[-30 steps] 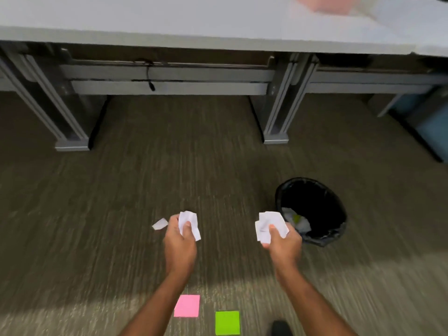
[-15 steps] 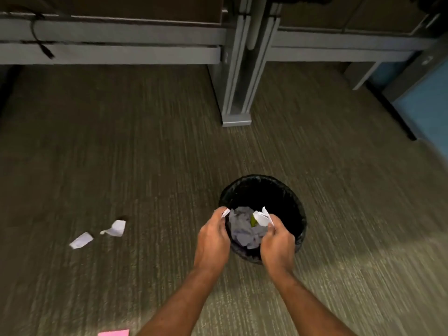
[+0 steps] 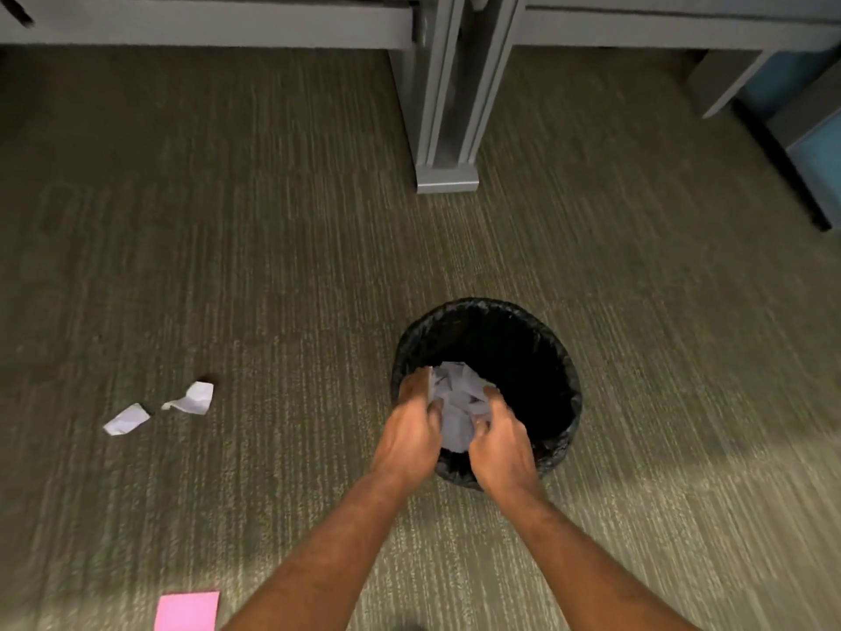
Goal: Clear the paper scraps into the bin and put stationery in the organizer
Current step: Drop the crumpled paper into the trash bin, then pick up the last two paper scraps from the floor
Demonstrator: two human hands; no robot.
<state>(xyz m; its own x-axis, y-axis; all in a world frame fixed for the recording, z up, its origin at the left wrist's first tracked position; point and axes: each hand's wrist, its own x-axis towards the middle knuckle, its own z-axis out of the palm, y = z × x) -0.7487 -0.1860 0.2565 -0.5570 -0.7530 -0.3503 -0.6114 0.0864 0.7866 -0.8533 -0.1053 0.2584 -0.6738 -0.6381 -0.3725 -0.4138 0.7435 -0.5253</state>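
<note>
A round black bin (image 3: 523,321) with a black liner stands on the carpet, and crumpled white paper (image 3: 457,398) lies inside it. My left hand (image 3: 407,432) and my right hand (image 3: 503,446) hang side by side over the bin's near rim. Their fingers point down into it, loosened, with the white paper lying between them. A thin white edge shows beside my left fingers; motion blur hides any contact. Two white paper scraps (image 3: 126,419) (image 3: 192,398) lie on the carpet to the left. A pink sticky note (image 3: 186,610) sits at the bottom edge.
A grey desk leg (image 3: 448,143) stands on the carpet beyond the bin, with grey desk rails (image 3: 205,18) along the top. A blue and grey unit (image 3: 814,143) stands at the far right. No organizer is in view.
Both hands carried crumpled paper from the floor area to the bin, and their fingers have loosened over it. The view has moved closer, and the green note has left the frame.
</note>
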